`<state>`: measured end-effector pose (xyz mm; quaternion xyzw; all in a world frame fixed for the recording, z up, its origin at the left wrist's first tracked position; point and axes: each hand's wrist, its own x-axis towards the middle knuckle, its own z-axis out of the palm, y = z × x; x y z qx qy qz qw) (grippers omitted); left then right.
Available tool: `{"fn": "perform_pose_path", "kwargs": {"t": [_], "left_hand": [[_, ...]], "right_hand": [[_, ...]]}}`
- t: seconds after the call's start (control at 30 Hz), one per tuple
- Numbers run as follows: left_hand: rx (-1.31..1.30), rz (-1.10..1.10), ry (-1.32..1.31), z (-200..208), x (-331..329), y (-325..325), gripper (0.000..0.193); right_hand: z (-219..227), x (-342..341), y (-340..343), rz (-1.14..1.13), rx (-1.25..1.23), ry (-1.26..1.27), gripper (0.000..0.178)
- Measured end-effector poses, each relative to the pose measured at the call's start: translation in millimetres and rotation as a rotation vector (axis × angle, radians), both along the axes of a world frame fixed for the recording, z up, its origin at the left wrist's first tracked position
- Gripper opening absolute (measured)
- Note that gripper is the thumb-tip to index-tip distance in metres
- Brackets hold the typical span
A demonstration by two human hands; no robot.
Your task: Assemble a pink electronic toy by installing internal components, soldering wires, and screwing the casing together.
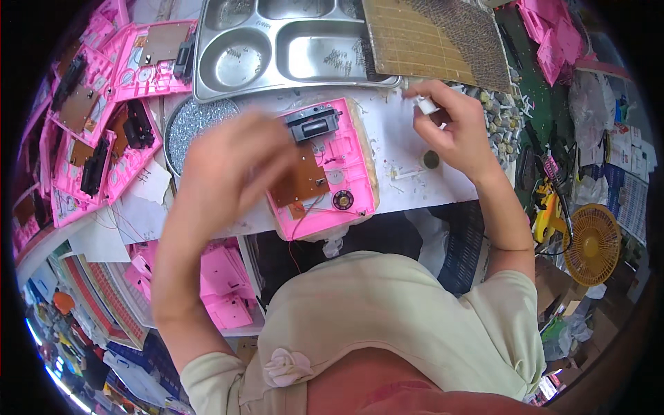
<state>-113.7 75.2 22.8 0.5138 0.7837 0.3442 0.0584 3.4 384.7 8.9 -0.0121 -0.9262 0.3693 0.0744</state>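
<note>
A pink plastic housing (360, 171) lies on a pad at the middle of the table. In it are a brown circuit board (299, 176), a black-and-grey mechanism (312, 124), a small round black part (343, 200) and thin wires. My left hand (232, 162) is smeared by motion over the housing's left side and hides part of it; its fingers cannot be read. To the right of the housing, my right hand (456, 128) is closed in a pinch on a small white plastic part (426, 106), raised above the table.
Behind the housing stands a metal compartment tray (290, 86), with a round dish of small screws (196, 124) at its left. Several pink housings (131, 176) crowd the left side. Small cylindrical motors (499, 121) lie beside a brown board (432, 41) at right. A yellow basket (592, 245) sits farther right.
</note>
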Motion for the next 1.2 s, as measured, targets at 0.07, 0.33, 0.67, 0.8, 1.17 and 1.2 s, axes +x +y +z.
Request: {"fn": "perform_pose_path", "kwargs": {"t": [0.07,0.33,0.67,0.8,1.17,1.2], "left_hand": [[-0.059,0.007,0.128,-8.1,-40.8,45.2,0.015],[-0.322,-0.148,0.492,-46.0,-96.5,117.8,0.019],[-0.343,-0.048,0.34,-43.5,-110.2,117.2,0.015],[-0.351,-0.021,0.36,-37.4,-120.5,103.4,0.013],[-0.717,0.128,0.449,-37.6,-101.3,116.7,0.021],[-0.685,0.116,0.471,-42.3,-101.1,118.4,0.021]], "right_hand": [[10.5,-0.7,2.1,0.029,-0.028,0.022,0.019],[15.7,34.8,28.0,0.011,0.015,0.058,0.016],[19.2,26.0,23.5,0.121,-0.002,0.119,0.018],[15.4,32.7,24.1,0.09,-0.015,0.084,0.017],[18.0,30.6,15.3,0.202,-0.016,0.089,0.024],[18.2,31.3,13.0,0.203,-0.02,0.082,0.024]]}}
